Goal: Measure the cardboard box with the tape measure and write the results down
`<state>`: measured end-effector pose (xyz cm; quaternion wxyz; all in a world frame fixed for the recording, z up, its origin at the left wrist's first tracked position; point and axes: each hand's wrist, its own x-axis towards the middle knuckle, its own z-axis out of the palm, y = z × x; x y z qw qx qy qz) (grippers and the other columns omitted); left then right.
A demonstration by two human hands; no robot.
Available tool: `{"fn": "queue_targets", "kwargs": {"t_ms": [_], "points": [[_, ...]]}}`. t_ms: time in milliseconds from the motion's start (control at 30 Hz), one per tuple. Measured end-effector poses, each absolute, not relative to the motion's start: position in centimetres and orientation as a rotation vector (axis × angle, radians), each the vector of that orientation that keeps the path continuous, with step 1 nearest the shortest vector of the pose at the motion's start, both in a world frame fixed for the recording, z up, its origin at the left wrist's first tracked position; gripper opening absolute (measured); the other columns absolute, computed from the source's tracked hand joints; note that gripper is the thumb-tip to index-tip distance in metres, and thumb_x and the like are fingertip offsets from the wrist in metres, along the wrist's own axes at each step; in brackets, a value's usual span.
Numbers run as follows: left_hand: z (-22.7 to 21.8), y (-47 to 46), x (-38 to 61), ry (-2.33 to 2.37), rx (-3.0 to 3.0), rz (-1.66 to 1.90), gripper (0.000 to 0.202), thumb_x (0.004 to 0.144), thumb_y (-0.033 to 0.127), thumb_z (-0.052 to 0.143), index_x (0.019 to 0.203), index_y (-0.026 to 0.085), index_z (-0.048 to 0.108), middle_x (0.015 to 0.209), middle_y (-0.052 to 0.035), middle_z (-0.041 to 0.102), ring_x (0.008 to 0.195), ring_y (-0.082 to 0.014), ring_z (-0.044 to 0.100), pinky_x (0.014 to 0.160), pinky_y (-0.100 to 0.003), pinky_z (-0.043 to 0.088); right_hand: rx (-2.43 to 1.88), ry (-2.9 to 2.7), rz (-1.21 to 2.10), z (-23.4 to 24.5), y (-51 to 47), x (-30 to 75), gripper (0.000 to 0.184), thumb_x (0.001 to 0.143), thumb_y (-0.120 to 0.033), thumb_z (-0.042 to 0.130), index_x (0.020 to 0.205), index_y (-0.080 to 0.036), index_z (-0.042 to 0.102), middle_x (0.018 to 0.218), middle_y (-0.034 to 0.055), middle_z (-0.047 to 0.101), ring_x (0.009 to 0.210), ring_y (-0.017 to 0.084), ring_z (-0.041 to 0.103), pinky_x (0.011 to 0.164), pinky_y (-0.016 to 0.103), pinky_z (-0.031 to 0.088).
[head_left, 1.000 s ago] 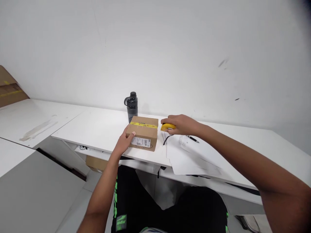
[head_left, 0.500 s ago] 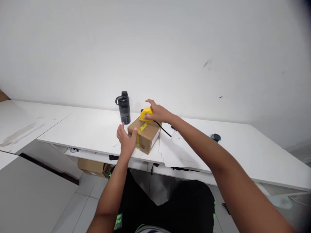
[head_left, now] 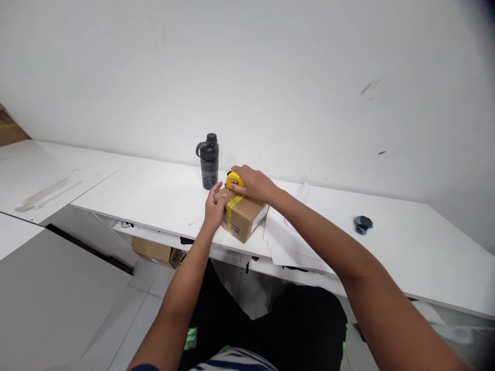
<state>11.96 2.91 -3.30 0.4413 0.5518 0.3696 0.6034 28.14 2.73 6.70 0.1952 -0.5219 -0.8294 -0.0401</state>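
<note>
A small cardboard box (head_left: 247, 210) with a yellow tape strip and a white side label rests near the front edge of the white table. My left hand (head_left: 214, 210) grips its left side, thumb at the near corner and fingers along the side. Over the far left part of the box top, my right hand (head_left: 253, 183) is closed around a yellow tape measure (head_left: 233, 179). The tape measure is low at the box top; whether it touches cannot be told. No drawn-out blade shows.
Just behind the box stands a dark shaker bottle (head_left: 209, 164). White paper sheets (head_left: 288, 242) lie to its right, and a dark blue-green watch-like object (head_left: 362, 224) farther right. Another cardboard box (head_left: 154, 251) is below the table; one more (head_left: 13, 129) sits at far left.
My left hand has closed in on the box's left side. My right hand has lowered slightly over the box with the tape measure; its dangling black strap no longer shows. The camera view has shifted.
</note>
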Motion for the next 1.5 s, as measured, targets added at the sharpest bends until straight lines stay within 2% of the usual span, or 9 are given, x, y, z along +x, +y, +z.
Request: {"fn": "queue_targets", "kwargs": {"t_ms": [200, 467, 600, 733, 833, 967, 1100, 1333, 1500], "points": [[-3.0, 2.1, 13.0, 1.017, 1.432, 1.643, 0.034, 0.085, 0.033, 0.054, 0.115, 0.02, 0.063, 0.13, -0.0084, 0.064, 0.124, -0.0242, 0.058, 0.109, -0.041, 0.044, -1.607, -2.251, -0.044, 7.3, -2.7, 32.0, 0.041, 0.091, -0.043, 0.052, 0.127, -0.023, 0.051, 0.106, 0.0094, 0.063, 0.086, 0.025, 0.062, 0.07, 0.033, 0.047], [-2.5, 2.8, 11.7, 1.047, 1.696, 1.531, 0.044, 0.087, 0.035, 0.05, 0.127, 0.019, 0.059, 0.138, -0.0095, 0.06, 0.128, -0.024, 0.055, 0.109, -0.039, 0.045, -1.592, -2.241, -0.036, 6.9, -6.7, 34.7, 0.042, 0.091, -0.04, 0.051, 0.13, -0.025, 0.048, 0.104, 0.0091, 0.062, 0.084, 0.024, 0.062, 0.07, 0.034, 0.049], [0.0, 3.9, 9.9, 0.996, 2.187, 1.262, 0.057, 0.087, 0.033, 0.05, 0.144, 0.025, 0.048, 0.158, -0.0042, 0.038, 0.143, -0.025, 0.041, 0.115, -0.038, 0.038, -1.603, -2.255, 0.008, 7.2, -6.0, 34.5, 0.04, 0.091, -0.039, 0.053, 0.128, -0.024, 0.049, 0.106, 0.0089, 0.062, 0.085, 0.023, 0.062, 0.07, 0.033, 0.049], [2.1, 4.4, 9.3, 1.015, 2.373, 0.864, 0.061, 0.091, 0.044, 0.048, 0.149, 0.027, 0.042, 0.154, -0.0031, 0.045, 0.141, -0.0265, 0.043, 0.118, -0.04, 0.033, -1.6, -2.245, 0.053, 7.4, -5.7, 34.2, 0.036, 0.092, -0.039, 0.053, 0.125, -0.024, 0.051, 0.107, 0.0083, 0.063, 0.089, 0.022, 0.062, 0.074, 0.032, 0.048], [2.5, 4.2, 9.4, 1.047, 2.314, 0.816, 0.068, 0.091, 0.049, 0.048, 0.153, 0.024, 0.035, 0.156, -0.0048, 0.043, 0.14, -0.0282, 0.044, 0.116, -0.041, 0.035, -1.602, -2.238, 0.053, 7.4, -5.5, 33.8, 0.037, 0.092, -0.038, 0.053, 0.125, -0.023, 0.051, 0.107, 0.0087, 0.063, 0.09, 0.023, 0.062, 0.074, 0.032, 0.048], [2.8, 3.7, 9.5, 0.978, 2.397, 0.753, 0.067, 0.093, 0.046, 0.045, 0.155, 0.03, 0.028, 0.157, -0.0006, 0.04, 0.142, -0.0276, 0.042, 0.117, -0.041, 0.034, -1.583, -2.253, 0.069, 7.6, -4.8, 33.1, 0.039, 0.092, -0.036, 0.055, 0.129, -0.023, 0.051, 0.11, 0.0092, 0.063, 0.093, 0.023, 0.063, 0.076, 0.032, 0.048], [3.1, 3.6, 9.5, 0.984, 2.478, 0.666, 0.057, 0.095, 0.044, 0.039, 0.151, 0.035, 0.036, 0.157, 0.002, 0.04, 0.143, -0.0255, 0.041, 0.119, -0.041, 0.032, -1.563, -2.257, 0.091, 7.8, -4.0, 32.4, 0.04, 0.092, -0.035, 0.055, 0.129, -0.023, 0.052, 0.111, 0.009, 0.063, 0.095, 0.023, 0.063, 0.078, 0.031, 0.047], [2.5, 4.0, 9.5, 1.072, 2.43, 0.749, 0.058, 0.092, 0.043, 0.046, 0.147, 0.025, 0.044, 0.154, -0.008, 0.044, 0.145, -0.0261, 0.038, 0.12, -0.044, 0.03, -1.515, -2.266, 0.044, 7.6, -2.3, 31.4, 0.037, 0.091, -0.036, 0.055, 0.125, -0.022, 0.054, 0.11, 0.0094, 0.064, 0.094, 0.024, 0.062, 0.075, 0.03, 0.044], [2.3, 4.5, 9.4, 1.09, 2.372, 0.774, 0.06, 0.091, 0.047, 0.047, 0.147, 0.025, 0.045, 0.153, -0.0083, 0.045, 0.144, -0.0275, 0.038, 0.118, -0.045, 0.031, -1.537, -2.266, 0.024, 7.7, -1.7, 31.0, 0.041, 0.091, -0.035, 0.056, 0.128, -0.02, 0.053, 0.115, 0.0112, 0.063, 0.097, 0.025, 0.062, 0.077, 0.031, 0.044]]}}
